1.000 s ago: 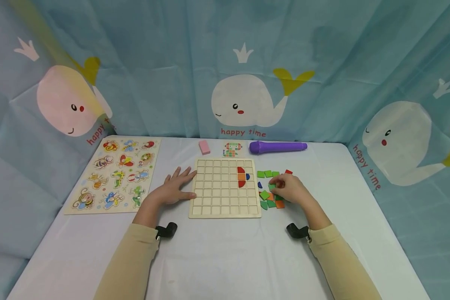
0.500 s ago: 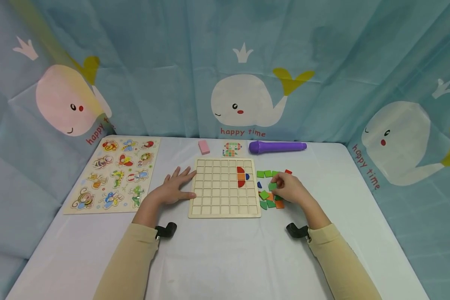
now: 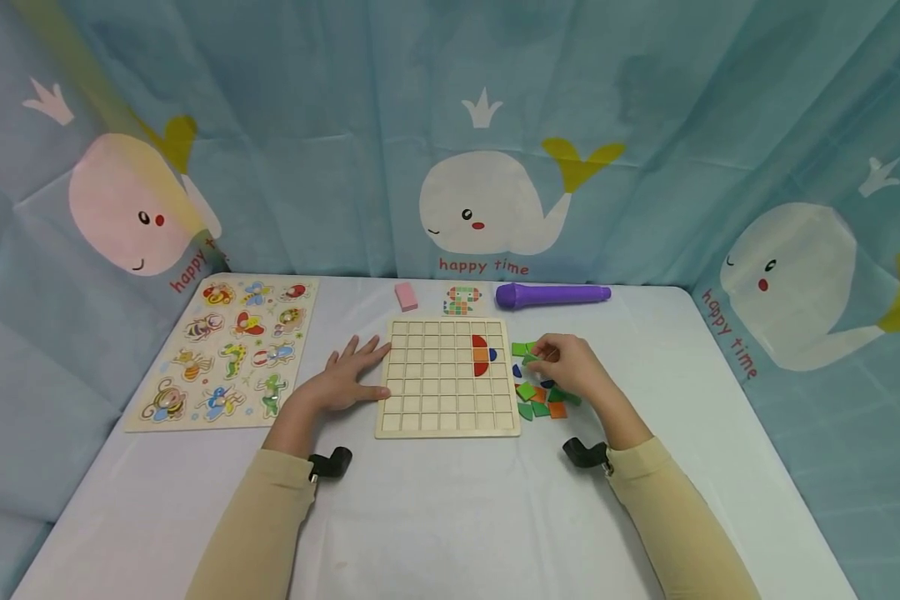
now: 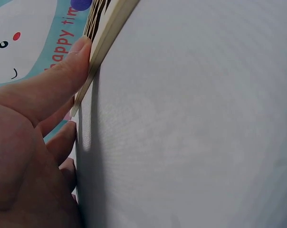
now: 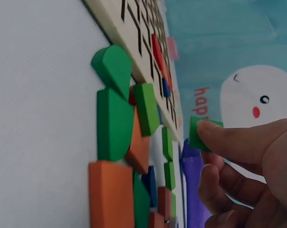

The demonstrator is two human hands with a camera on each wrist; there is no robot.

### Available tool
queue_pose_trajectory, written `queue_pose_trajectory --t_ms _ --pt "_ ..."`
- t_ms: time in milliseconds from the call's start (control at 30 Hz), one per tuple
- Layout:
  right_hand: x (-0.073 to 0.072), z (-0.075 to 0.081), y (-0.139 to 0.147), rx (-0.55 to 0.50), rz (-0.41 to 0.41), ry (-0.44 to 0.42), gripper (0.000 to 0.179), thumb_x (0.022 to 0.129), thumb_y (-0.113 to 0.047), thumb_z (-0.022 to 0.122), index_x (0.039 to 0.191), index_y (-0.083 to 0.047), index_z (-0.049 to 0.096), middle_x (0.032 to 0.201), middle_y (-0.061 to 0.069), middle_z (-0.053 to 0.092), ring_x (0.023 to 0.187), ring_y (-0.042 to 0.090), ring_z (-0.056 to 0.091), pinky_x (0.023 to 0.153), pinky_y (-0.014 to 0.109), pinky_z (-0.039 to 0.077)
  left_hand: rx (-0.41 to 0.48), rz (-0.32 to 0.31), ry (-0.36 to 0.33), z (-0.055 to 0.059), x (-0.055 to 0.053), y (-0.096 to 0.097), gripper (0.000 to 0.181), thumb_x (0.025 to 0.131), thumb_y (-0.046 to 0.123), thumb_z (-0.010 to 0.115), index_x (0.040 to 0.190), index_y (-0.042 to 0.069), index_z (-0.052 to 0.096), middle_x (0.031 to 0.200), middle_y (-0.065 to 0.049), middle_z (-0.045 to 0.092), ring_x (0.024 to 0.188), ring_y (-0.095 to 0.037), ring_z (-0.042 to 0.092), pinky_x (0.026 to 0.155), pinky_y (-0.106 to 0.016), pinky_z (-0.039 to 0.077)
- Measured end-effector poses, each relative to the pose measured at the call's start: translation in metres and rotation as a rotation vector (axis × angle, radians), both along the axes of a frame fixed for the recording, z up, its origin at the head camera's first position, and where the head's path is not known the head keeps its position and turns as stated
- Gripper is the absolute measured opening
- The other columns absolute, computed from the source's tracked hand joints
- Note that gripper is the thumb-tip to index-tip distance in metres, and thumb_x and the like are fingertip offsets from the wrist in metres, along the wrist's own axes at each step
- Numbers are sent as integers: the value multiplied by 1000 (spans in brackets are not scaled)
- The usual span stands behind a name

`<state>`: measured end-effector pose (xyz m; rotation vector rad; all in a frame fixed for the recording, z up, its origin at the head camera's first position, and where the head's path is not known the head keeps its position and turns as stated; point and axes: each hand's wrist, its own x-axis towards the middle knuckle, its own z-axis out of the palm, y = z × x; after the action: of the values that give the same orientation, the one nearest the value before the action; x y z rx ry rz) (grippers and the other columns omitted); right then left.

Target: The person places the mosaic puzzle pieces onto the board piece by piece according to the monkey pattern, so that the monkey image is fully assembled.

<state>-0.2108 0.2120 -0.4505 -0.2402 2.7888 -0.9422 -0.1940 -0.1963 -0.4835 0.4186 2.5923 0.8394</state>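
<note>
My right hand (image 3: pixel 570 367) is raised over the loose pieces beside the grid board, pinching a green block (image 5: pixel 196 137) between thumb and fingers. My left hand (image 3: pixel 342 379) lies with spread, straight fingers against the left edge of the wooden grid board (image 3: pixel 420 421); in the left wrist view its thumb (image 4: pixel 62 78) touches the board's side. Two red half-round pieces (image 3: pixel 480 342), an orange square (image 3: pixel 481 355) and a blue half-round piece (image 3: pixel 492 355) sit in the board's right part. Several green, orange and blue pieces (image 3: pixel 540 409) lie right of the board, partly hidden by the right hand.
A small pattern card (image 3: pixel 462 300), a pink block (image 3: pixel 406 296) and a purple toy microphone (image 3: pixel 553 295) lie behind the board. To the left is an insect picture puzzle (image 3: pixel 228 358). A whale-print curtain (image 3: pixel 330 208) surrounds the white table (image 3: pixel 420 517).
My right hand has picked up the green block from among the loose pieces and moved it slightly left, towards the board. My left hand keeps its place at the board's edge.
</note>
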Motion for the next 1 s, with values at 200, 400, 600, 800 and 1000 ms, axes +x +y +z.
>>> queue_pose_trajectory --t_ms 200,400,600,800,1000 --pt "-6 2 -11 -33 11 14 23 93 -28 74 111 -14 76 99 4 73 87 21 63 74 35 54 11 0 5 -2 -2 0 89 91 42 73 162 17 25 171 -12 8 156 -40 -12 121 -64 -10" --pt "-11 -2 -25 -92 22 60 19 93 -29 75 106 -15 77 96 2 74 86 19 65 78 37 55 3 0 1 -3 -1 1 90 91 44 73 162 18 25 171 -13 8 155 -40 -12 121 -65 -10" --pt "-11 -4 -41 -158 17 76 16 90 -29 77 100 -17 75 91 0 72 81 18 64 71 34 55 4 1 13 -2 -2 1 90 90 43 74 162 19 25 171 -11 9 156 -39 -12 121 -64 -10" --pt "-11 -9 -60 -151 39 37 10 90 -33 77 95 -24 77 93 -4 72 81 18 61 67 33 51 -1 -2 0 -1 -3 2 90 90 45 74 162 21 25 171 -9 8 156 -38 -12 122 -63 -10" --pt "-14 -14 -77 -144 39 15 9 90 -31 78 92 -22 79 89 -5 73 79 17 63 71 34 52 -16 5 -6 -1 -2 0 91 90 46 73 162 20 24 171 -10 7 156 -38 -13 122 -63 -10"
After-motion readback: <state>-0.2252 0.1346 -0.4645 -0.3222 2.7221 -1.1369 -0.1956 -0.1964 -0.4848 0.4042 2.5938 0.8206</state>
